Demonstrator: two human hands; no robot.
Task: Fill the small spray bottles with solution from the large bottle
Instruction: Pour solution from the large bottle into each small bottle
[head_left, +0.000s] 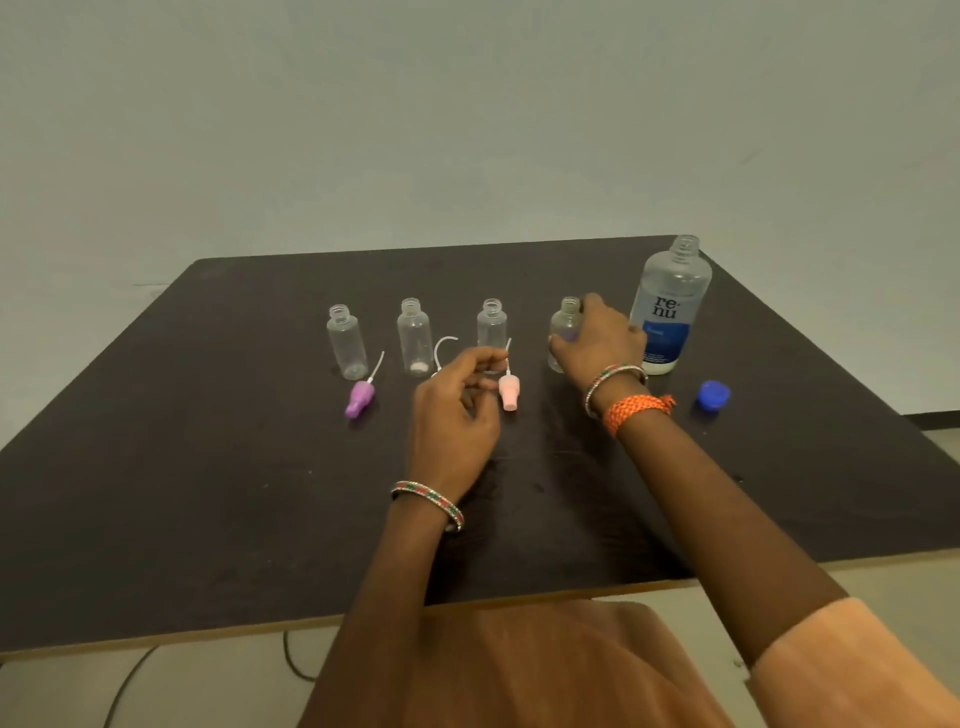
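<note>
right hand (602, 338) gripping rightmost small bottle (563, 332), left hand (457, 410) nearby

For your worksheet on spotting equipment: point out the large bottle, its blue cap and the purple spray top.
large bottle (667, 312), head view, on its label.
blue cap (712, 395), head view, cap's top.
purple spray top (359, 399), head view, its body.

Head camera looks forward-down onto the table (208, 467).

Dark table (208, 467) bears four small bottles (347, 343), large bottle (670, 306), caps (712, 395)
</note>
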